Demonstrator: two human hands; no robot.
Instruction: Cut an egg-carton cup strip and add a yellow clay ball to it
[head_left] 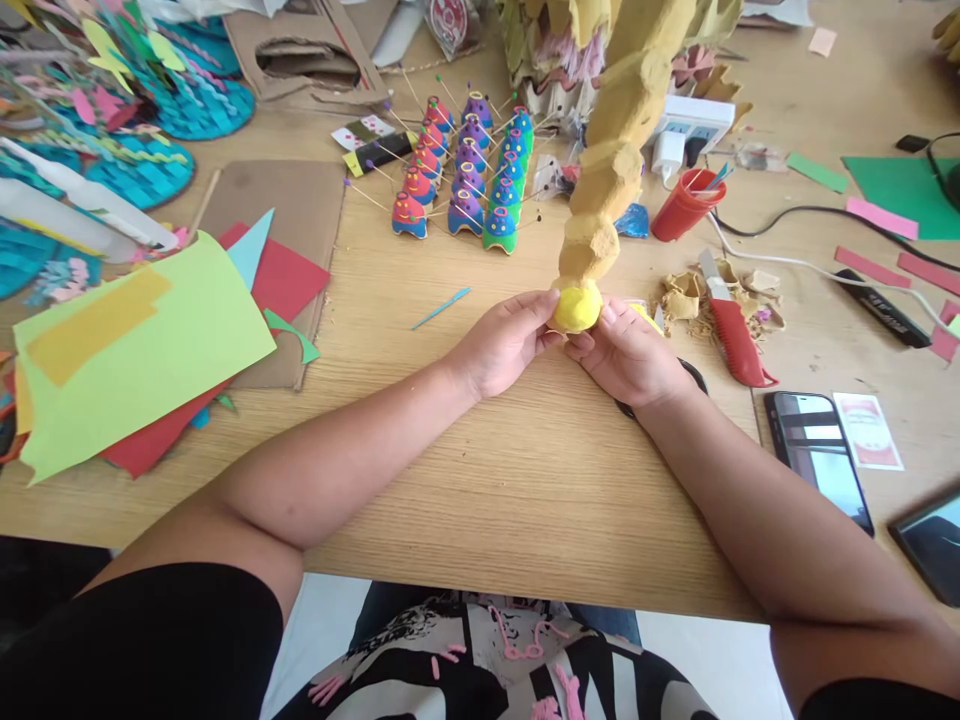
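A long tan bumpy piece (606, 170), like joined egg-carton cups, rises from my hands toward the top of the view. Its near end is covered by a smooth yellow cap (577, 308). My left hand (511, 342) pinches the cap's left side between thumb and fingers. From the right, my right hand (630, 350) has its thumb and fingers closed on the same yellow end. Both hands are just above the wooden table (495, 480).
Painted caterpillar-like pieces (469, 170) with sticks stand behind my hands. Coloured paper (142, 350) lies left. At right are a red-handled knife (739, 335), a red cup (686, 205), a phone (819, 455), cables and carton scraps (682, 297).
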